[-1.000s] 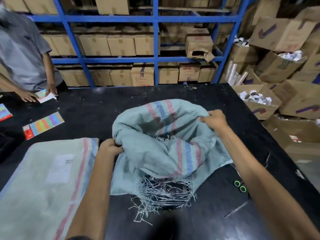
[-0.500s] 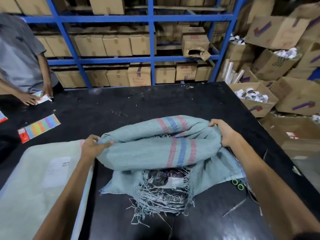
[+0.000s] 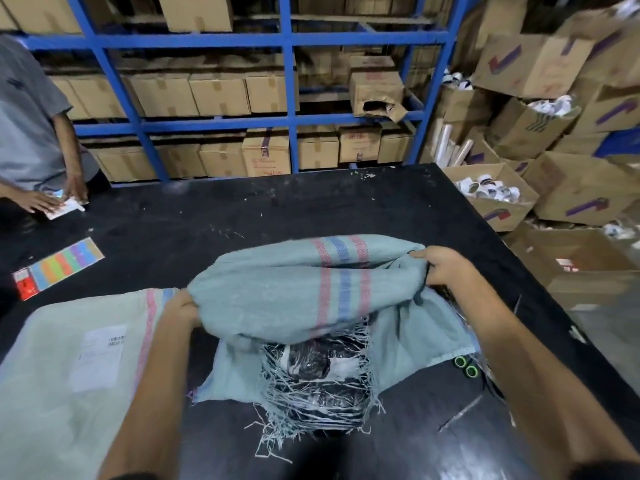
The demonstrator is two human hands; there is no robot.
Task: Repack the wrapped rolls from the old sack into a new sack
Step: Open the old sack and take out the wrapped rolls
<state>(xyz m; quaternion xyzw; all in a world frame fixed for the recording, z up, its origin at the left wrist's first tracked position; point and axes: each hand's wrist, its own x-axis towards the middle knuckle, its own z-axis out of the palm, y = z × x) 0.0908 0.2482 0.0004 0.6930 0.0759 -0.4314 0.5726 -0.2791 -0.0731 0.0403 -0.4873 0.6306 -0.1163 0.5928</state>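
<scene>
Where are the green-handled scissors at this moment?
Head view: the green-handled scissors lie on the black table at the right edge of the old sack, just left of the right forearm.

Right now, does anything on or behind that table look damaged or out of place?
Yes. The old sack, gripped by the left hand and right hand, is torn at its near edge: frayed strands hang over the wrapped rolls. Behind, one carton on the blue rack is ripped open.

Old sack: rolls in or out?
In: wrapped rolls lie inside the old sack, partly exposed at its frayed mouth.
</scene>
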